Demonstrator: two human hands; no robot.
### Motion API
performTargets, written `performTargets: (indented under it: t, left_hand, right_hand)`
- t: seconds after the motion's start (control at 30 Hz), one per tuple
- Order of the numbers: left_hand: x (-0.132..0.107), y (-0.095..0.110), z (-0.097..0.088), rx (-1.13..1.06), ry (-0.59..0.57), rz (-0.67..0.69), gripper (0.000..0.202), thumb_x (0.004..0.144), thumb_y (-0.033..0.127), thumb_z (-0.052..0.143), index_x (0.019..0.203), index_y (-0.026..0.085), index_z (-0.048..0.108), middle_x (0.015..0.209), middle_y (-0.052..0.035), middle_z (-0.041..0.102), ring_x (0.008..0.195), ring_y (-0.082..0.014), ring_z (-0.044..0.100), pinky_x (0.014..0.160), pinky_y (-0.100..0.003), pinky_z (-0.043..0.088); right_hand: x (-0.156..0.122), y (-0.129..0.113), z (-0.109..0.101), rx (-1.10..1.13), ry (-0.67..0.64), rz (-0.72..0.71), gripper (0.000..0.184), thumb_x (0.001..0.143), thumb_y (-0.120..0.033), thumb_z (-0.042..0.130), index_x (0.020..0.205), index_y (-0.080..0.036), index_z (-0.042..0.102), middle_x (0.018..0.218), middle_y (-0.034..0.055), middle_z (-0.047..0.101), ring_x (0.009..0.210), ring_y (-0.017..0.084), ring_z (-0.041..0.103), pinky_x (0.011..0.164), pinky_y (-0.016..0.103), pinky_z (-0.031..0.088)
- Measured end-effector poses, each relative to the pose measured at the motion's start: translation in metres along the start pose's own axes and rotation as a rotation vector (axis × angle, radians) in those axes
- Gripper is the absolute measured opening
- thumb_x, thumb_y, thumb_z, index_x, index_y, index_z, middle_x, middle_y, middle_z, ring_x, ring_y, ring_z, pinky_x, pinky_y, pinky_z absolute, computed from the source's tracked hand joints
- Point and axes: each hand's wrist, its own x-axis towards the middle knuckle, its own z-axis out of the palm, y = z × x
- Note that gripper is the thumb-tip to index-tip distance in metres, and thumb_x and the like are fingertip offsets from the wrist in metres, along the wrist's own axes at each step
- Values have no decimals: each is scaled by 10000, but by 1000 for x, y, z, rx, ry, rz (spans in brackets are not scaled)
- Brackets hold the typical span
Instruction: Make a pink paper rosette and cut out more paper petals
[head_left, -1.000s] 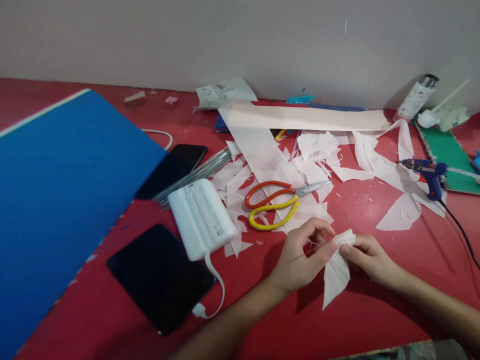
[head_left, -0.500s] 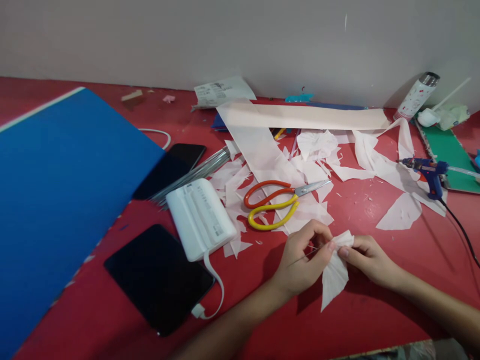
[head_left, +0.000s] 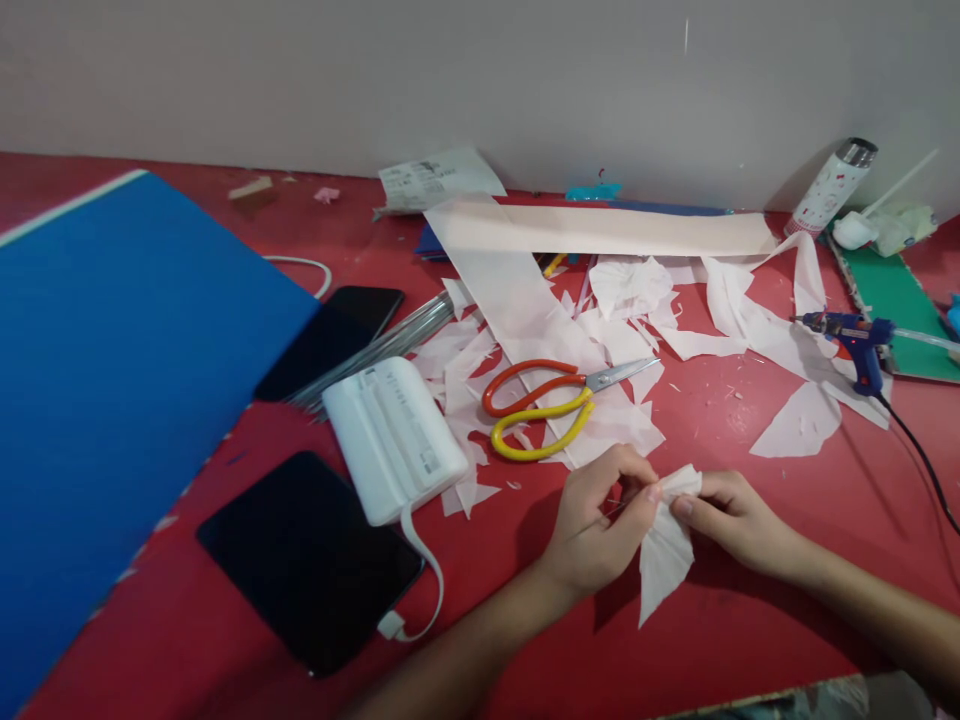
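Note:
My left hand [head_left: 600, 520] and my right hand [head_left: 731, 515] meet over the red table [head_left: 750, 640], both pinching the top of a folded piece of white tissue paper [head_left: 664, 555] that fans out downward. A thin wire or thread runs along my left fingers, too fine to name. Just behind the hands lie scissors [head_left: 551, 405] with orange and yellow handles on a heap of white paper scraps [head_left: 622, 340].
A white power bank [head_left: 394, 435] is cabled to a black phone [head_left: 307, 555]; a second phone [head_left: 334, 335] and thin metal rods [head_left: 382, 345] lie behind. A blue sheet [head_left: 112, 380] covers the left. A blue glue gun [head_left: 855, 340], a can [head_left: 832, 185] and a green board [head_left: 900, 300] sit right.
The hands and the paper have hardly moved; the fingers shifted slightly at the pinch. The view drifted a little to the right and down.

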Motion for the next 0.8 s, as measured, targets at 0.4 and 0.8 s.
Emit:
performTargets:
  t: [0.4, 0.8]
  left_hand:
    - [9, 5, -6, 23, 12, -126, 64, 736, 186, 513, 673, 192, 503, 586, 30, 493, 527, -96, 437, 482, -215, 356]
    - [2, 3, -1, 69, -20, -172, 85, 731, 197, 497, 647, 189, 505, 565, 37, 500, 516, -90, 454, 478, -199, 359]
  right_hand:
    - [-1, 3, -1, 0, 44, 8, 385, 866, -475, 492, 649, -158, 512, 622, -19, 399, 581, 91, 343, 559, 227, 362]
    - [0, 1, 1, -49, 22, -2, 417, 868, -483, 470, 595, -174, 406, 594, -32, 346, 560, 79, 305, 514, 215, 303]
